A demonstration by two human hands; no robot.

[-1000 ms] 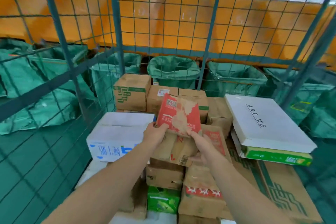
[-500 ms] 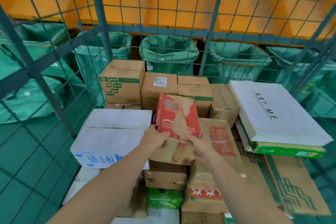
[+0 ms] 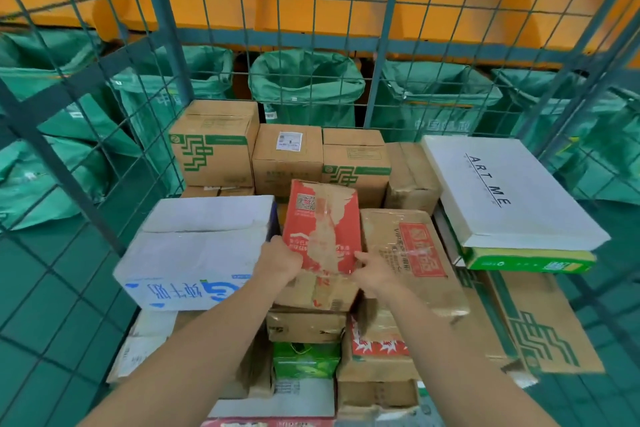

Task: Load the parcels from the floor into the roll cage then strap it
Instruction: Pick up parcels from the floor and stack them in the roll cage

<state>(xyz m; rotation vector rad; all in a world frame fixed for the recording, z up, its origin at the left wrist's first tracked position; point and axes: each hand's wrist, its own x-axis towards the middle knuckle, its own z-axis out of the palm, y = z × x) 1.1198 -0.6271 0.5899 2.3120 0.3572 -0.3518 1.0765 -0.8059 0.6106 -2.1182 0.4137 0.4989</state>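
A worn red and brown parcel [image 3: 322,229] lies tilted on top of the stacked boxes in the middle of the teal wire roll cage [image 3: 152,21]. My left hand [image 3: 278,262] grips its near left corner. My right hand [image 3: 372,270] holds its near right edge, fingers partly straight against the box. Around it sit a white box with blue print [image 3: 197,246], a taped brown box with a red label [image 3: 412,253], and a flat white box marked ART ME [image 3: 498,191] over a green-edged box [image 3: 530,260].
Brown cartons with green logos [image 3: 214,146] line the cage's back wall. More boxes are stacked below my arms. Green sacks [image 3: 304,87] stand outside the cage along an orange wall. The floor is teal tile.
The red parcel has come down from a raised tilt onto the stack, between the white box and the taped brown box. Both hands stayed on its near edge. My view tipped downward.
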